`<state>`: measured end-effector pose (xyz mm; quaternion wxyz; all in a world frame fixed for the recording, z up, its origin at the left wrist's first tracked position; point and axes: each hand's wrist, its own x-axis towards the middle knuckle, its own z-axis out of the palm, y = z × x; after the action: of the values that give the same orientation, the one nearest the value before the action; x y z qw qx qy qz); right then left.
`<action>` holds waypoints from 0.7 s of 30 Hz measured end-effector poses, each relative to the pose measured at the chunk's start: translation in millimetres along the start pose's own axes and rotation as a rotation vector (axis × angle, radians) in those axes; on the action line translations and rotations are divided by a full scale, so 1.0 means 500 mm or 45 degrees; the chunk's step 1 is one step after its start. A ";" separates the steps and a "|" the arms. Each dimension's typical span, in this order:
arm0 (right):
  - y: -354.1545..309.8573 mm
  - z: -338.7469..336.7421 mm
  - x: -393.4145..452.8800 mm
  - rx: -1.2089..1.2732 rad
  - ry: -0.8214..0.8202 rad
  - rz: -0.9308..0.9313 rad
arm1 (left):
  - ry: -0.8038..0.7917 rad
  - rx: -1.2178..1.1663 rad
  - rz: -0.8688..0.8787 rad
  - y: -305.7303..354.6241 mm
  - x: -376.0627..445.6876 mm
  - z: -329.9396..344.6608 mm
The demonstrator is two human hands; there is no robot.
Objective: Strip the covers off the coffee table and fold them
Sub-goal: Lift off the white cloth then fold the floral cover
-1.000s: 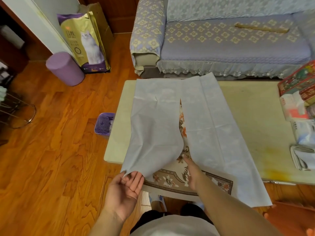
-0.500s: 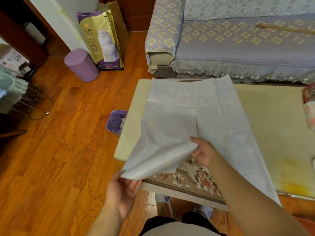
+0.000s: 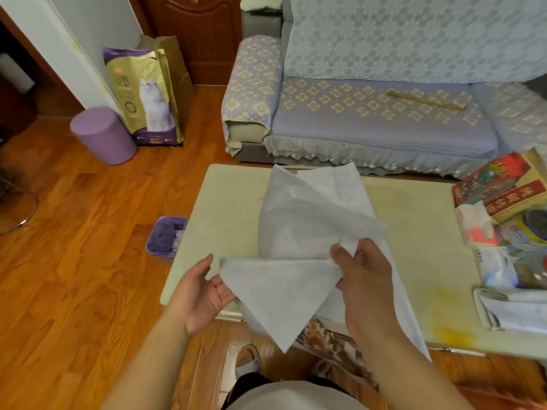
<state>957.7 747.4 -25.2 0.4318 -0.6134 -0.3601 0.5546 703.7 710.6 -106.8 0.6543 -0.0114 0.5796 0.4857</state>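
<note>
A pale grey-white table cover (image 3: 299, 229), floral-printed on its underside (image 3: 328, 340), lies half folded along the left part of the cream coffee table (image 3: 228, 208) and hangs over the near edge. My right hand (image 3: 362, 279) pinches a gathered fold of it between thumb and fingers, lifted above the table. My left hand (image 3: 199, 291) is palm up with relaxed fingers under the cover's left corner, which drapes down as a triangle in front of me.
A red box (image 3: 497, 184), tissue packs and folded cloth (image 3: 515, 309) crowd the table's right end. A lilac sofa (image 3: 370, 113) runs behind the table. On the wooden floor at left are a purple bin (image 3: 165, 238), a purple roll (image 3: 103, 134) and a cat-food bag (image 3: 145, 96).
My right hand rose from flat on the floral underside to pinching the cover's left flap and has pulled it up and rightward. My left hand stayed under the near-left corner.
</note>
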 end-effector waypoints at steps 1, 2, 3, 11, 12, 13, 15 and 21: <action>0.004 -0.012 0.013 0.044 0.035 0.047 | 0.090 0.205 0.061 0.010 0.000 0.021; 0.004 -0.025 0.026 0.118 0.065 0.102 | 0.227 0.538 0.200 0.016 -0.006 0.043; 0.004 -0.032 0.037 0.205 0.081 0.161 | 0.302 0.909 0.418 0.016 -0.017 0.061; 0.022 0.052 0.034 0.331 -0.262 0.509 | -0.070 1.692 1.049 -0.131 -0.108 0.213; 0.024 0.054 0.035 0.329 -0.286 0.511 | 0.079 1.608 1.127 -0.134 -0.098 0.212; 0.027 0.051 0.039 0.304 -0.336 0.511 | 0.197 1.612 1.221 -0.129 -0.093 0.207; 0.040 0.029 0.048 0.262 -0.478 0.529 | 0.351 1.738 1.271 -0.111 -0.093 0.187; 0.160 -0.055 0.096 0.014 -0.318 0.480 | 0.555 1.542 1.299 -0.041 -0.159 0.153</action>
<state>987.8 758.4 -116.9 0.2760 -0.5939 -0.2867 0.6993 785.6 694.6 -31.7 0.1186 0.5147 0.7892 0.3134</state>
